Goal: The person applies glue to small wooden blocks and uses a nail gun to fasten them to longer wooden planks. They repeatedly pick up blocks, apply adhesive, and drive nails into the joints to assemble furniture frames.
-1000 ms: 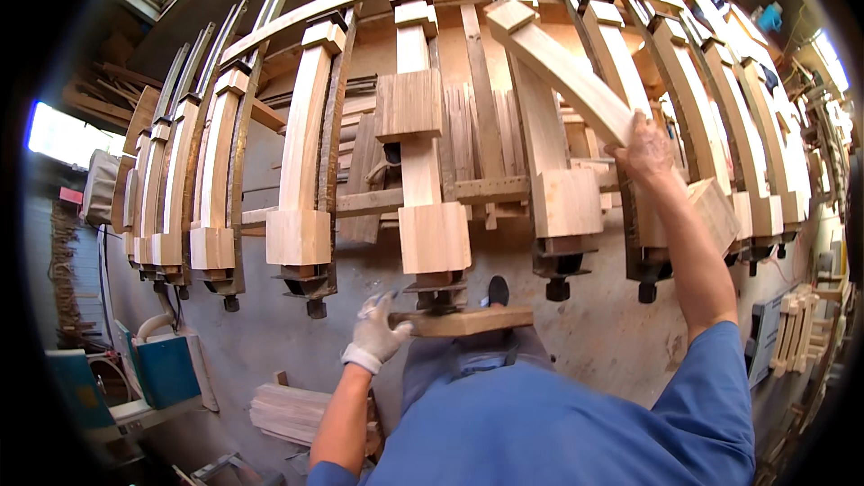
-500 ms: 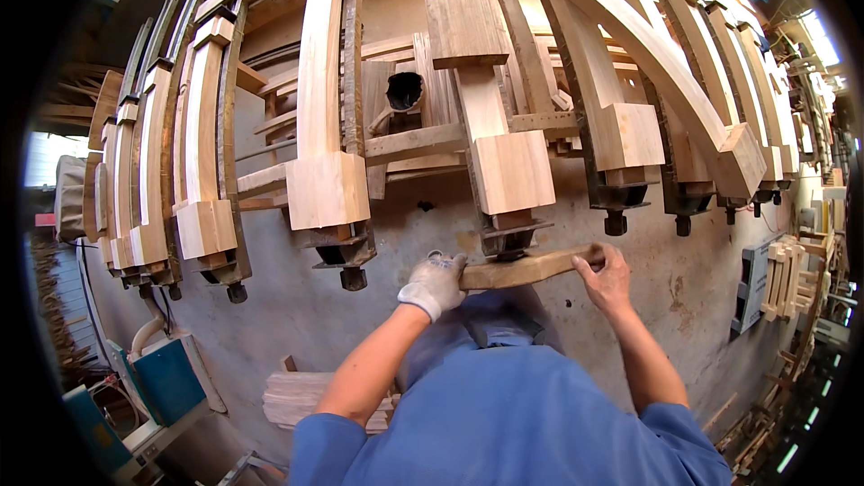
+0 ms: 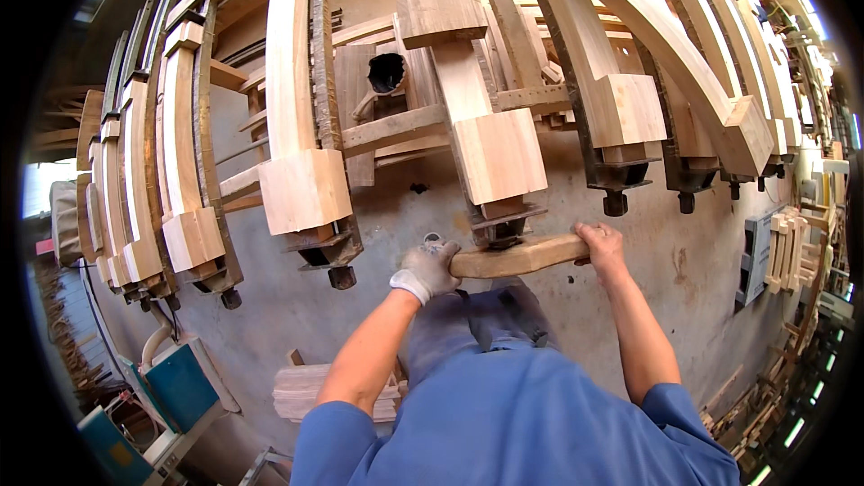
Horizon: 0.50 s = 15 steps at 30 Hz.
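Note:
A short, thick wooden bar (image 3: 522,256) lies crosswise at the lower end of a bar clamp (image 3: 499,227), right at its screw end. My left hand (image 3: 427,268), in a pale work glove, is closed around the bar's left end. Bare, my right hand (image 3: 603,246) grips the right end, fingers over the top. Whether the bar is fitted onto the clamp's screw is hidden. Just beyond, a pale wooden block (image 3: 499,155) sits in this clamp, on a long beam with a second block (image 3: 439,4) farther up.
Several similar clamps hold wooden pieces on both sides, among them a curved beam (image 3: 666,36) at right. A dark-mouthed tube (image 3: 387,74) shows behind the rack. Stacked boards (image 3: 306,389) and a teal machine (image 3: 183,384) stand low left; a slatted wooden piece (image 3: 787,250) is at right.
My right hand has closed more fully over the bar's end. The bar stays between both hands, and the view has shifted slightly, so the clamps appear farther left and higher.

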Each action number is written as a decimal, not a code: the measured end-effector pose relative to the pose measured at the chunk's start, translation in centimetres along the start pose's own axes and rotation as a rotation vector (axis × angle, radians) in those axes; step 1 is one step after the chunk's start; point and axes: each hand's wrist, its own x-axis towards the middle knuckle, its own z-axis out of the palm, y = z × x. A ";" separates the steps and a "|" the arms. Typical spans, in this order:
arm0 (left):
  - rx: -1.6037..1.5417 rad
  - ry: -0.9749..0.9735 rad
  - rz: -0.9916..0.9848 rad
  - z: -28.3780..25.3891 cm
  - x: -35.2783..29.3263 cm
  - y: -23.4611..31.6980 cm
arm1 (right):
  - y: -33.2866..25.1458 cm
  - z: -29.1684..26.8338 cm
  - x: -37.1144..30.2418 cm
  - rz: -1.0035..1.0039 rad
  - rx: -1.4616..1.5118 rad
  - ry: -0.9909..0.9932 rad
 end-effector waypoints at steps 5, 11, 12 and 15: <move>-0.085 0.033 -0.006 4.2 3.6 -0.9 | -3.5 1.1 -6.3 -0.504 -0.469 0.197; -0.129 0.090 -0.132 10.4 6.6 -1.1 | -6.8 3.4 -10.9 -0.715 -0.530 0.170; -0.164 0.021 -0.136 8.4 6.6 0.0 | -5.9 3.4 -10.4 -0.816 -0.513 0.188; -0.249 -0.114 -0.231 2.5 2.7 2.6 | -5.9 4.1 -12.2 -0.950 -0.505 0.108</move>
